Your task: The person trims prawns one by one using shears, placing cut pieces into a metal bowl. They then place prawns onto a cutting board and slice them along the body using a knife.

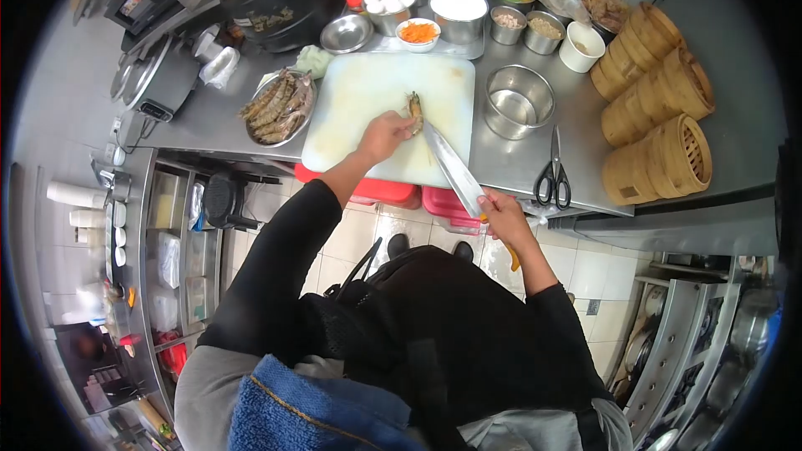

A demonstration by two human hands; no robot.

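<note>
My left hand [386,135] pinches a shrimp [416,107] on the white cutting board [351,117]. In my right hand [504,215] is a long kitchen knife [452,169] with a yellow handle, its blade pointing up and left across the board's edge. The blade's tip lies close beside the shrimp, near my left fingers; I cannot tell whether it touches. Left of the board stands a metal bowl [307,119] heaped with several more shrimp [276,108]. To the right are a bare-sided steel pot [520,100] and black-handled scissors [554,175].
Steamer baskets [656,163] are stacked along the right side. Behind the board stand a bowl of shredded carrot [418,32], a container of eggs [389,3] and several steel tubs [459,12]. A large dark pot [276,8] is at the back left. Red bins [384,193] sit under the counter.
</note>
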